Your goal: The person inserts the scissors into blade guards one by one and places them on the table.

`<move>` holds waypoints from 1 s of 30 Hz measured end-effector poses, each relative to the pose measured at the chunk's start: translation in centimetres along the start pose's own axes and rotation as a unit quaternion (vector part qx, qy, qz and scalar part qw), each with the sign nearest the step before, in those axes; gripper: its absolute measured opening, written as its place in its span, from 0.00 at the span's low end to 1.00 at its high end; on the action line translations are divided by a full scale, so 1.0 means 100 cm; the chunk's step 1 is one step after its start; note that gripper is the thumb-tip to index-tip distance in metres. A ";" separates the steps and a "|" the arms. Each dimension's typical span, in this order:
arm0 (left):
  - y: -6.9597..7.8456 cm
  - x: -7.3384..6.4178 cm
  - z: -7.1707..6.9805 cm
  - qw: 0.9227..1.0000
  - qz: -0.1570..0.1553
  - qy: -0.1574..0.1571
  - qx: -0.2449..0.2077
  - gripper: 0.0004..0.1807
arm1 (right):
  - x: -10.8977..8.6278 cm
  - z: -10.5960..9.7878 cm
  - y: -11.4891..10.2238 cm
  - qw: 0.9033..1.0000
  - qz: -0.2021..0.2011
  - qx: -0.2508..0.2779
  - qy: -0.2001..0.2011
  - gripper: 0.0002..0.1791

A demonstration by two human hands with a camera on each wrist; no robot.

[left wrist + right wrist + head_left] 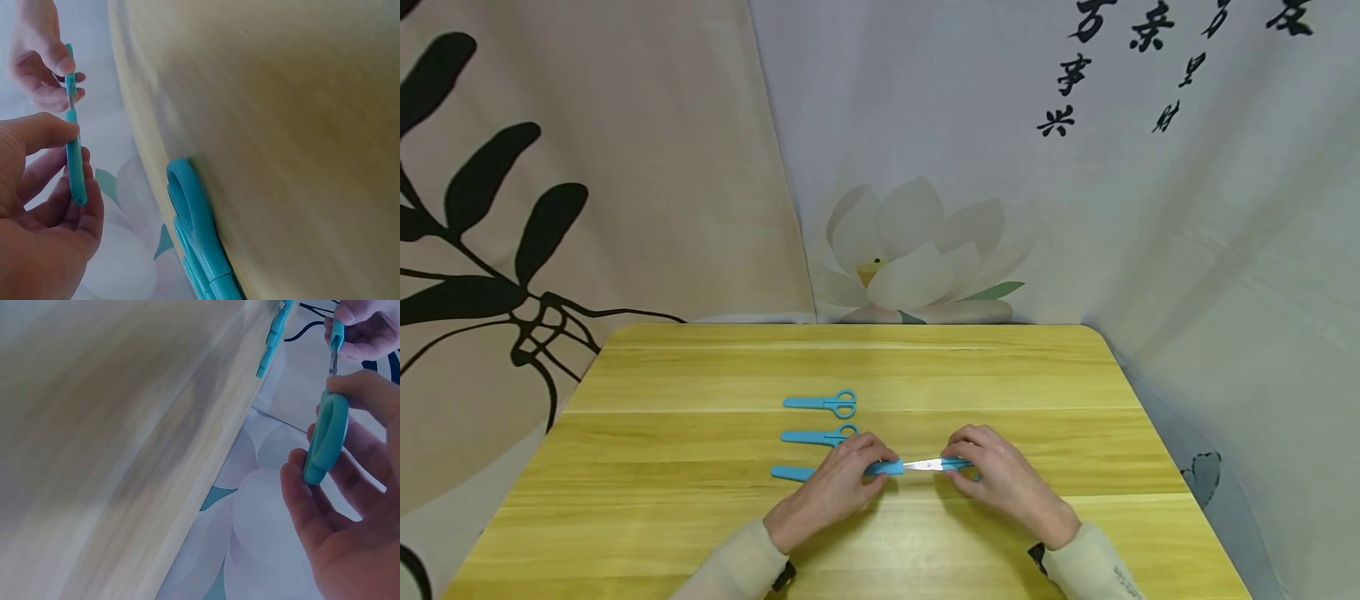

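Note:
Above the table's front middle, my right hand (997, 475) pinches the blue handles (328, 434) of a pair of scissors. My left hand (835, 486) grips a blue blade cover (74, 159) between thumb and fingers. Bare metal blades (922, 465) show between the two hands, their tips hidden in the cover's mouth or just behind its edge. On the table to the left lie more blue covered scissors: a far pair (818, 403), a middle pair (812, 437) partly behind my left hand, and a near one (792, 472) whose handles that hand hides.
The wooden table (1000, 367) has rounded far corners. Behind it hangs a pale curtain (925, 125) printed with a lotus, dark leaves and black characters. The lying scissors form a column, handles toward the right.

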State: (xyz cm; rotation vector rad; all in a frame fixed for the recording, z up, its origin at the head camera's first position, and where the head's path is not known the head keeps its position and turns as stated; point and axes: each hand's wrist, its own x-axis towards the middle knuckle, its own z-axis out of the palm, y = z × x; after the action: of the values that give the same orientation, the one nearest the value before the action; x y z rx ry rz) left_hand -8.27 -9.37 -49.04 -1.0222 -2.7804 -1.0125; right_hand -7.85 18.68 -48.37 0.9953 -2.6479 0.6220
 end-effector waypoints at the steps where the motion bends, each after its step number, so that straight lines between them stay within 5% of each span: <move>1: 0.000 0.000 0.000 1.000 0.003 0.002 0.002 0.12 | 0.001 0.001 -0.001 1.000 -0.001 0.001 0.001 0.13; 30: 0.001 0.002 0.001 1.000 0.013 0.004 0.003 0.11 | 0.014 0.010 -0.012 1.000 -0.015 0.021 -0.003 0.12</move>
State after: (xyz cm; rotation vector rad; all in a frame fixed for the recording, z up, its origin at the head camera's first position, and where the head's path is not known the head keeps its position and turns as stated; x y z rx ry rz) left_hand -8.33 -9.19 -49.03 -1.0490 -2.7549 -1.0031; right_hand -8.12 16.62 -48.36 1.0483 -2.6312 0.6725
